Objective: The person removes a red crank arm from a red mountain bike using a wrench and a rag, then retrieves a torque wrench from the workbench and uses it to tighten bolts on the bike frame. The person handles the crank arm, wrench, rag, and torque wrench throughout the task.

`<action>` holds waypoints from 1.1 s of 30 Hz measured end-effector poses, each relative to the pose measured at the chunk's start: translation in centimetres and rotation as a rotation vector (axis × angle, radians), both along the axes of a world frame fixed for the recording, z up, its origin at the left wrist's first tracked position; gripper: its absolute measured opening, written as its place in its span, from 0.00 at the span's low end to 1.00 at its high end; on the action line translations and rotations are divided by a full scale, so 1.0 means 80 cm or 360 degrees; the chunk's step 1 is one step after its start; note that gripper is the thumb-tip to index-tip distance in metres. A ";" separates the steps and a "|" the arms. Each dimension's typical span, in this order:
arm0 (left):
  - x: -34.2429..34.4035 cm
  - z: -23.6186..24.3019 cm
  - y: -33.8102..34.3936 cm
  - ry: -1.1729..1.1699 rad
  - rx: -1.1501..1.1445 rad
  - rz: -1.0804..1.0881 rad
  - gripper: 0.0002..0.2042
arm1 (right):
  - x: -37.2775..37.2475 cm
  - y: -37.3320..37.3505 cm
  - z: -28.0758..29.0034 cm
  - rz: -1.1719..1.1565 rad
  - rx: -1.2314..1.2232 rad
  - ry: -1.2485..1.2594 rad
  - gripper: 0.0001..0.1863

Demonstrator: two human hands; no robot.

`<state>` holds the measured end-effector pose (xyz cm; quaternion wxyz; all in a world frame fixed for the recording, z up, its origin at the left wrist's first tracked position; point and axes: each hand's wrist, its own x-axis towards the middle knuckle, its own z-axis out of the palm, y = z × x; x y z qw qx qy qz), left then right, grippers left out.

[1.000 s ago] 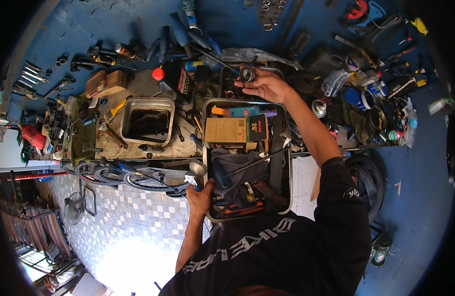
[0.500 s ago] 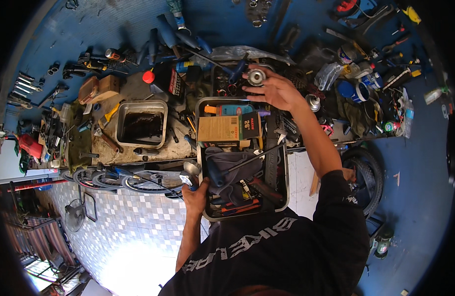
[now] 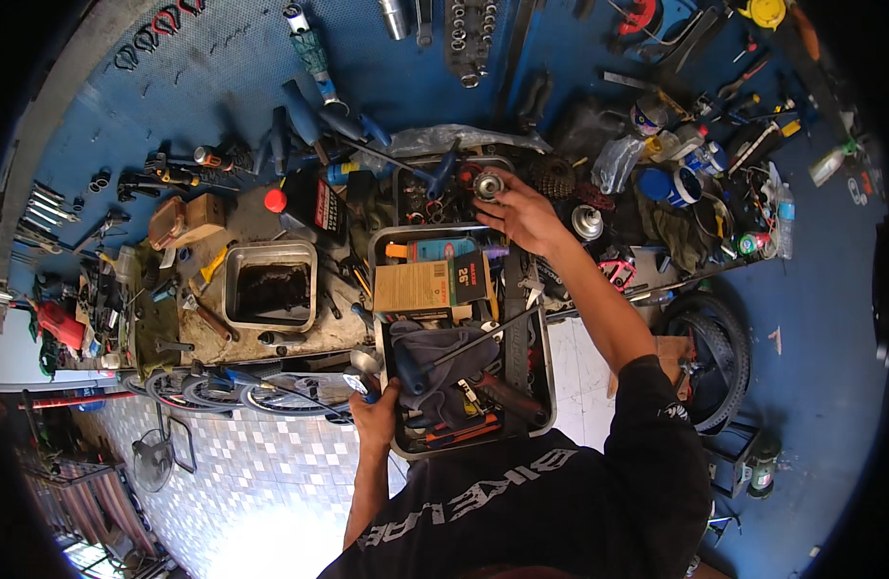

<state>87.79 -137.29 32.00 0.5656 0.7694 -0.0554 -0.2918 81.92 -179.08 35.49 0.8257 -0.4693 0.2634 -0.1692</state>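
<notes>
My right hand is raised over the far end of a metal tray. Its fingers pinch a round, ring-shaped metal part with a dark centre. My left hand is at the tray's left side, closed around a tool with a blue body and a shiny rounded metal head; its exact kind is unclear. Inside the tray lie a brown cardboard box, a dark cloth, a blue-handled tool with a long metal shaft and several small hand tools.
Left on the bench stands a second metal tray with dark residue inside, near a black bottle with a red cap. A cassette sprocket and a silver canister lie beyond my right hand. Tools hang on the blue wall.
The view has shifted, so the bench and tray appear lower and a little to the left. My right hand's fingers have drawn in closer around the round metal part.
</notes>
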 end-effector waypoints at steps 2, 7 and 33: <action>-0.001 0.000 -0.003 0.0001 -0.0021 0.0004 0.17 | 0.007 -0.001 0.005 0.0015 -0.0208 0.0167 0.26; 0.000 0.003 -0.003 -0.0037 -0.0072 -0.0014 0.19 | -0.020 0.013 0.025 -0.0046 -0.0059 -0.0148 0.21; 0.063 0.008 -0.098 -0.0261 0.0012 0.0008 0.18 | -0.159 0.081 -0.061 -0.0291 -0.0814 0.0966 0.15</action>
